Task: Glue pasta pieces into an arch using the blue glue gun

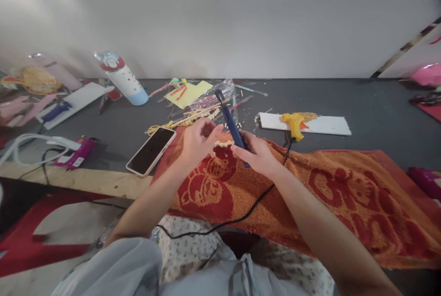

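Note:
My right hand (257, 152) is closed round a long, slim dark-blue tool (231, 123) with a darker tip, held tilted above the towel; its exact kind cannot be made out. Facing it, my left hand (201, 139) has its thumb stretched out and its fingers loosely curled, with a gap between them and nothing visible inside. A short strand of small cream pieces (223, 143) shows between and just below both hands, over the orange and red towel (275, 204). Whether a fingertip touches the strand is hidden.
A phone (151, 151) lies left of my hands. Behind are yellow paper (189, 93), plastic wrappings and sticks. A yellow glue gun (294, 125) rests on a white board (329, 125), its black cord (248, 213) crossing the towel. A bottle (124, 80) and power strip (79, 153) are leftward.

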`<state>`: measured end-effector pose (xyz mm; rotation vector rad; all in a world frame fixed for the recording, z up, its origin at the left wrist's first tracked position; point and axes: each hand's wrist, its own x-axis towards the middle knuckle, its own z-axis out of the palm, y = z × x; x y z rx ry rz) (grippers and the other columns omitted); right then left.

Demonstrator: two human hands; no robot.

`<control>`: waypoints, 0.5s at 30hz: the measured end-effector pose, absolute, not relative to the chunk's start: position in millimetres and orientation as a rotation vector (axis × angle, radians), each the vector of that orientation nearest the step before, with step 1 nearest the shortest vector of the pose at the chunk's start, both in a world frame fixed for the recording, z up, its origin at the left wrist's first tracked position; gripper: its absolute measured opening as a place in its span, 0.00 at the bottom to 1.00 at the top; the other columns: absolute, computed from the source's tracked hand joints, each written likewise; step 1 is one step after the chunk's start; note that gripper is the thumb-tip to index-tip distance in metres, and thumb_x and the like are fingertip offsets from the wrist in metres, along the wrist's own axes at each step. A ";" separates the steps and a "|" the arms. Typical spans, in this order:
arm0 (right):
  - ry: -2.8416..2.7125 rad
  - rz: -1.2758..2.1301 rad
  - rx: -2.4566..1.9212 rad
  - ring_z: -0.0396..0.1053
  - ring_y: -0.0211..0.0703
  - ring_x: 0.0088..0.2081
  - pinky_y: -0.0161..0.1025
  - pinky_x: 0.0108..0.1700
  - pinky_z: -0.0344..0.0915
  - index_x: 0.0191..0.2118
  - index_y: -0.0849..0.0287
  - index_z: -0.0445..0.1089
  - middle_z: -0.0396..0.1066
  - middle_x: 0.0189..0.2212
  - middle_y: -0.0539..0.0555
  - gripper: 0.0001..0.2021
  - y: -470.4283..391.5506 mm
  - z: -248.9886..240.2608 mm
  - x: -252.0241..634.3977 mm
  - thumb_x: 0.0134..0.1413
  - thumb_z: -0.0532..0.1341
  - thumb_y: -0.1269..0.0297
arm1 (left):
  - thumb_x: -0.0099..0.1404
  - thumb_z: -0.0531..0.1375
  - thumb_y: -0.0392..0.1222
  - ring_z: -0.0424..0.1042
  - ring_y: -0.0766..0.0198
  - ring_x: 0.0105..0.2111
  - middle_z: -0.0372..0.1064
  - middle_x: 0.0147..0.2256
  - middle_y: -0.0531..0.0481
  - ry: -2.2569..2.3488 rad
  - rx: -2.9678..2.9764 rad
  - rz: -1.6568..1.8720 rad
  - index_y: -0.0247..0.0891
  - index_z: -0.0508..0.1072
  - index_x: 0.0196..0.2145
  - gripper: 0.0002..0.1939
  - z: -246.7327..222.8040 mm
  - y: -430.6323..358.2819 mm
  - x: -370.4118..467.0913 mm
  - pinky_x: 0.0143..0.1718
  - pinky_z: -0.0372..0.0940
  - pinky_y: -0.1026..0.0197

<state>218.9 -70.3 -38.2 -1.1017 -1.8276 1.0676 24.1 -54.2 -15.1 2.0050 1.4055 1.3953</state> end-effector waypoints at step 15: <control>-1.844 1.079 -0.855 0.69 0.53 0.53 0.49 0.55 0.66 0.53 0.60 0.66 0.69 0.54 0.62 0.24 -75.6 -40.8 208.1 0.60 0.58 0.47 | 0.59 0.65 0.60 0.74 0.53 0.50 0.75 0.48 0.40 0.835 1.473 1.194 0.37 0.67 0.49 0.30 -34.9 -65.8 47.9 0.52 0.68 0.52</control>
